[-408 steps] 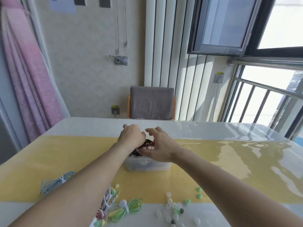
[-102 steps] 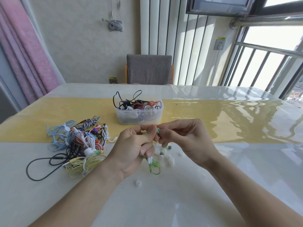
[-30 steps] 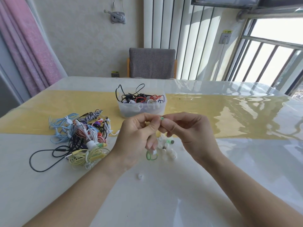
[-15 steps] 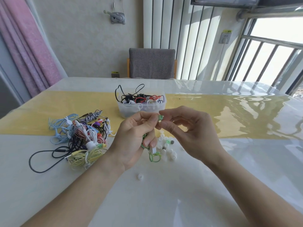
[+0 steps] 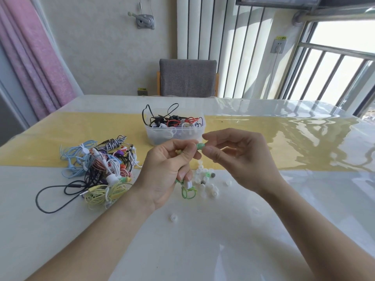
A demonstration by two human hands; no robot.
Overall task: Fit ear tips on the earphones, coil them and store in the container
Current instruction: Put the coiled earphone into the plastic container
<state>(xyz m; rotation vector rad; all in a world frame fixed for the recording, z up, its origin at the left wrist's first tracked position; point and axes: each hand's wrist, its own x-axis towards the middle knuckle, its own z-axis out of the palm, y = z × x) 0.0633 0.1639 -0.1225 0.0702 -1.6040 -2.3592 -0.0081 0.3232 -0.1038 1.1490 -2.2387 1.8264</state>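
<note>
My left hand (image 5: 166,171) grips a green earphone set; its cable loop (image 5: 188,193) and a white clip hang below my fingers. A green ear tip (image 5: 199,146) sits on the earbud at my left fingertips. My right hand (image 5: 241,159) is beside it, its thumb touching the tip and its index finger lifted clear above. Behind my hands stands the clear plastic container (image 5: 158,138), holding several coiled earphones. A pile of loose white, green and grey ear tips (image 5: 206,182) lies on the table under my hands.
A tangled heap of coloured earphones (image 5: 101,165) lies to the left, with a black cable loop (image 5: 50,199) trailing toward me. One stray clear ear tip (image 5: 174,217) sits nearer me. A grey chair (image 5: 187,78) stands behind the glossy table (image 5: 263,240).
The green ear tip has stayed between both hands at the earbud. My right index finger has lifted off it since a second ago, and both hands have risen slightly.
</note>
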